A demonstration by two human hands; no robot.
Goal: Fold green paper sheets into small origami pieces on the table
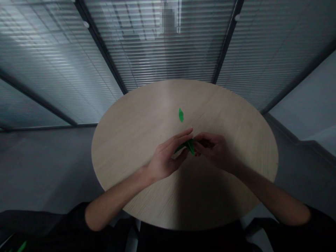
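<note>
Between my hands, over the middle of the round table [136,140], is a piece of folded green paper [190,145]. My left hand [169,155] holds it from the left, thumb below and fingers stretched along its upper side. At its right end, the fingers of my right hand [212,148] are closed in a pinch on the paper's edge. Part of the paper is hidden behind my left fingers. A smaller green folded piece with pointed ends [181,114] lies on the tabletop, just beyond my hands.
Glass panels with horizontal blinds [168,59] stand behind the table's far edge, split by dark frames. A pale wall [309,98] is at the right. Grey floor [47,164] shows at both sides. Something bright green [22,246] shows at the bottom left corner.
</note>
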